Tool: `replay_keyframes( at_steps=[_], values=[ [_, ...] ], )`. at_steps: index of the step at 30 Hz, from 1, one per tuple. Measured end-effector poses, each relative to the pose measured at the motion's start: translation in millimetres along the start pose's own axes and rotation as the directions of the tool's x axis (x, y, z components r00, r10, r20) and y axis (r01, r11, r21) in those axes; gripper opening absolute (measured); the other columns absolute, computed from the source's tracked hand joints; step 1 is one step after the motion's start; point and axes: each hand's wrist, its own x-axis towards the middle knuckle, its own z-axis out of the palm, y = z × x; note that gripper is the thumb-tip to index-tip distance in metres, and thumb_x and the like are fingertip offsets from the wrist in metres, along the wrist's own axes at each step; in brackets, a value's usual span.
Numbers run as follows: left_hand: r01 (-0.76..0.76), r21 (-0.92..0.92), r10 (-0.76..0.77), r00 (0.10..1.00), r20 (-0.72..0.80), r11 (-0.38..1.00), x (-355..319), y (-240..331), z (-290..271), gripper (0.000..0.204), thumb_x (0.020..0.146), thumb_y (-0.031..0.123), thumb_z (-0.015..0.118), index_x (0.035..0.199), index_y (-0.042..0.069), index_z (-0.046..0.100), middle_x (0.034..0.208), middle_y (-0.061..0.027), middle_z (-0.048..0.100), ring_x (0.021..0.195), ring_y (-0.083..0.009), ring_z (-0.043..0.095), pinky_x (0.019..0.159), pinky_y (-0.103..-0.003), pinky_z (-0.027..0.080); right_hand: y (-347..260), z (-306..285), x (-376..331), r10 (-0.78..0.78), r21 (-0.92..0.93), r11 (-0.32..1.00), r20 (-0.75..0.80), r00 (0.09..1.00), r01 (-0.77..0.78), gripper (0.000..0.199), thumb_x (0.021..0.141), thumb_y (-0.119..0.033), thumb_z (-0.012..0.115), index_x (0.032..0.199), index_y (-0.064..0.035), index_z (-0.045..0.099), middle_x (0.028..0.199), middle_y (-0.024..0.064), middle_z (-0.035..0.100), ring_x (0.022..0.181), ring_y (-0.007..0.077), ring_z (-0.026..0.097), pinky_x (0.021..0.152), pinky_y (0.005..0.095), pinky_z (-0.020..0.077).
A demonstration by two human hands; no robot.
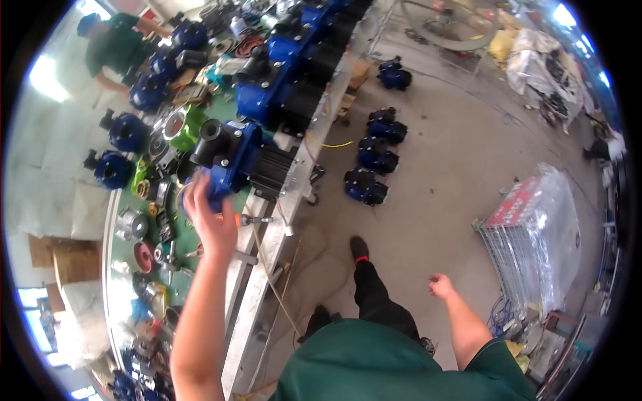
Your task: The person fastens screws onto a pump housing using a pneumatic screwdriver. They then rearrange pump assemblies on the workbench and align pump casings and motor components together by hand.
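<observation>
My left hand [208, 217] is raised over the green workbench [120, 260], fingers spread, right against the near side of a blue pump with a black motor [237, 157]. Whether it grips the pump or only touches it is not clear. My right hand [440, 286] hangs loose beside my body over the concrete floor, fingers half curled, holding nothing. My dark trouser leg and shoe [361, 250] step forward on the floor beside the bench.
More blue pumps [281, 67] line the bench, with metal parts and flanges [144, 227] scattered on it. Several blue pumps [374, 157] stand on the floor. A wire cage under plastic wrap [535, 234] stands at right. Another person in green [117, 47] works at the far bench end.
</observation>
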Motion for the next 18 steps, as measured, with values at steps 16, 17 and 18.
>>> replay_keyframes(
  at_steps=[16, 17, 18],
  values=[
    [0.609, -0.054, -0.339, 0.511, 0.79, 0.792, -504.3, -56.5, -213.0, 0.052, 0.077, -0.007, 0.062, 0.128, 0.004, 0.054, 0.125, -0.016, 0.048, 0.111, -0.0326, 0.057, 0.092, -0.039, 0.05, 530.1, 250.1, -379.3, 0.409, 0.249, 0.902, -0.233, 0.882, -0.352, 0.036, 0.078, -0.016, 0.067, 0.112, -0.0022, 0.07, 0.1, 0.0203, 0.072, 0.092, 0.0317, 0.071, 0.084, 0.0382, 0.0557],
    [0.578, 0.017, -0.352, 0.475, 0.807, 0.816, -508.8, -59.8, -228.9, 0.052, 0.078, -0.007, 0.061, 0.128, 0.004, 0.054, 0.126, -0.0154, 0.048, 0.111, -0.0325, 0.057, 0.092, -0.04, 0.05, 484.1, 276.1, -377.1, 0.457, 0.266, 0.874, -0.166, 0.874, -0.406, 0.036, 0.079, -0.012, 0.066, 0.113, 0.0004, 0.068, 0.097, 0.0185, 0.073, 0.083, 0.0287, 0.072, 0.076, 0.0384, 0.0571],
    [0.536, 0.002, -0.319, 0.501, 0.805, 0.844, -519.4, -68.1, -237.6, 0.052, 0.078, -0.006, 0.061, 0.128, 0.006, 0.054, 0.126, -0.0152, 0.049, 0.109, -0.0322, 0.058, 0.092, -0.041, 0.05, 457.1, 277.7, -384.0, 0.47, 0.37, 0.84, -0.134, 0.873, -0.396, 0.036, 0.079, -0.011, 0.065, 0.114, 0.0006, 0.067, 0.094, 0.0173, 0.073, 0.078, 0.0265, 0.071, 0.07, 0.0378, 0.0569]
  ],
)
